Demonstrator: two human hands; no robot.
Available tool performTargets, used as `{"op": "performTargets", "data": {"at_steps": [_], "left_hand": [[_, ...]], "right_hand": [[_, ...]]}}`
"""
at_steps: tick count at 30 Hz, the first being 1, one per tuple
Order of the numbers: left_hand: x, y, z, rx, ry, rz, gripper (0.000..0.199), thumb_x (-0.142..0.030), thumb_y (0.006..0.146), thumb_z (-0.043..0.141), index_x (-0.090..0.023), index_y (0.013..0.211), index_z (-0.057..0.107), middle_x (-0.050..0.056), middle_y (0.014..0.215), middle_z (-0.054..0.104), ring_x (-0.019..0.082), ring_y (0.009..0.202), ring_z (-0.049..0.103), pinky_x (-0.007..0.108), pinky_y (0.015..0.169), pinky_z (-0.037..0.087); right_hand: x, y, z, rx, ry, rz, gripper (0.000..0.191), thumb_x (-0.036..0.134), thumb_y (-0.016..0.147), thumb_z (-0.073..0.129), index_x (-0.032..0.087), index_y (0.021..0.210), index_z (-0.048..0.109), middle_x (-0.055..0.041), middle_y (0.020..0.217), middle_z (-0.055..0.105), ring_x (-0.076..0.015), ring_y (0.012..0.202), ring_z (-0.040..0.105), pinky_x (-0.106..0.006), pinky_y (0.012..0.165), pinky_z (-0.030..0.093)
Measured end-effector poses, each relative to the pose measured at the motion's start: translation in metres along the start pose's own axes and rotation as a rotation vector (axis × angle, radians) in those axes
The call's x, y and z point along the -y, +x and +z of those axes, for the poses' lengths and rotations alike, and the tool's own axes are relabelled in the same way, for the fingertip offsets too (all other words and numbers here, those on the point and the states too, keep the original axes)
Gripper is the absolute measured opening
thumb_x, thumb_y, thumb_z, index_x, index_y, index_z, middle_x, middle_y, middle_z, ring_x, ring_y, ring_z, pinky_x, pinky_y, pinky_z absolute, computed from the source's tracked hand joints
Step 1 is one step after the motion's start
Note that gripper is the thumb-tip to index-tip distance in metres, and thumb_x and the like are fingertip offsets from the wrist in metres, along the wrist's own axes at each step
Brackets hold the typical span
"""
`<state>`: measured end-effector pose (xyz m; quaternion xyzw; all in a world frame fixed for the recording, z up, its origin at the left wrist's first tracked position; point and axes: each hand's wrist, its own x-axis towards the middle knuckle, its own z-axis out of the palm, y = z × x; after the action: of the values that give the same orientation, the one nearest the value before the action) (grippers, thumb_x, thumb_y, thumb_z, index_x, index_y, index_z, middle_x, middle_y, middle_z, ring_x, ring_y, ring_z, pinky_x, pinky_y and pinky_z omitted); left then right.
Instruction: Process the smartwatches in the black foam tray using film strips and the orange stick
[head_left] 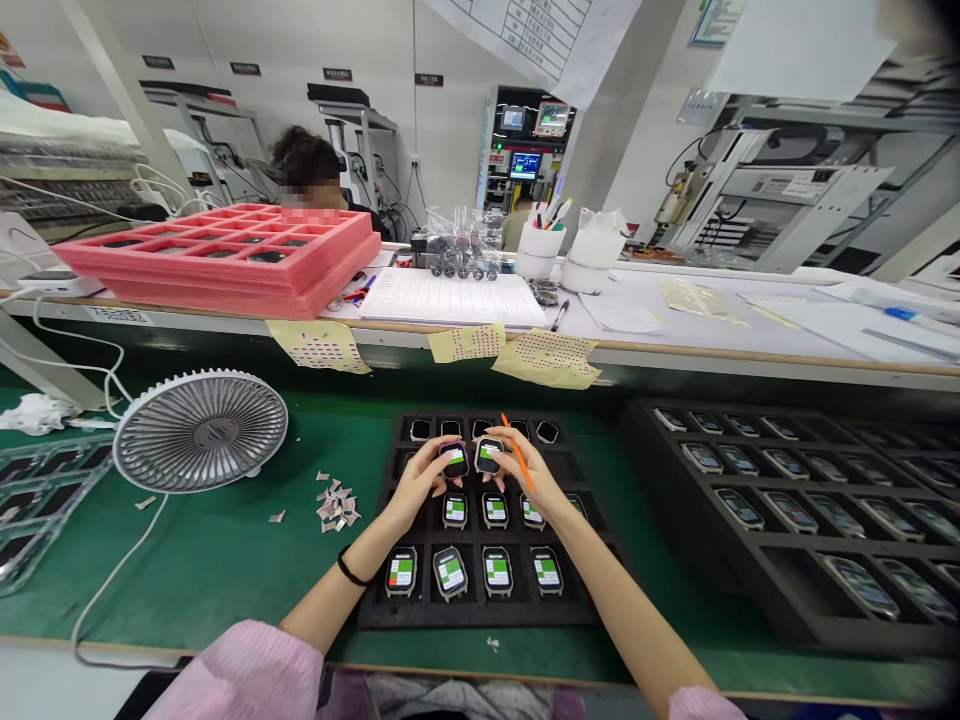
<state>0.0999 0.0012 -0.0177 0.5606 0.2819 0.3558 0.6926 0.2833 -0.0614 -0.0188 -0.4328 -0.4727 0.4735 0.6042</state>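
Between the thumb and fingers of my left hand (424, 477) is a smartwatch body (454, 459) with a lit green-and-white screen. My right hand (534, 470) grips a second smartwatch (489, 456), its screen lit in the same colours. An orange pen-like stick (517, 452) also rests across the fingers of that hand. Both hands are over a black foam tray (480, 612), whose pockets hold several strapless watches. The nearer ones, such as a watch in the front row (497, 570), show lit screens; those in the back row (421, 430) are dark.
Black foam trays (720, 575) with more watches stand at the right. A grey fan (201, 430), small paper scraps (337, 507) and clear plastic trays (45, 490) lie left. Above the bench runs a shelf with a pink foam tray (330, 262); a person (306, 165) is behind it.
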Motion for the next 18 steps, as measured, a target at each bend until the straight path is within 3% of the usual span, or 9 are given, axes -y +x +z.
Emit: {"op": "performTargets", "data": {"at_steps": [8,18], "left_hand": [[-0.0013,-0.0004,0.0008,0.007,0.036,0.019,0.044,-0.043,0.076,0.067,-0.021,0.114,0.057,0.008,0.107,0.059,0.007,0.059,0.055,0.018,0.042,0.031],[-0.0011,-0.0003,0.0010,-0.004,-0.045,-0.023,0.040,-0.047,0.080,0.059,-0.019,0.110,0.058,0.009,0.112,0.059,0.010,0.060,0.059,0.018,0.041,0.028]], "right_hand": [[0.0021,-0.0005,0.0011,0.002,-0.029,0.014,0.035,0.035,0.077,0.069,0.026,0.108,0.055,-0.0060,0.110,0.062,-0.0127,0.059,0.063,-0.023,0.042,0.045],[0.0035,-0.0003,0.0018,-0.007,-0.016,0.019,0.031,0.043,0.084,0.059,0.024,0.107,0.056,-0.0073,0.108,0.064,-0.0120,0.057,0.062,-0.022,0.041,0.044]]}}
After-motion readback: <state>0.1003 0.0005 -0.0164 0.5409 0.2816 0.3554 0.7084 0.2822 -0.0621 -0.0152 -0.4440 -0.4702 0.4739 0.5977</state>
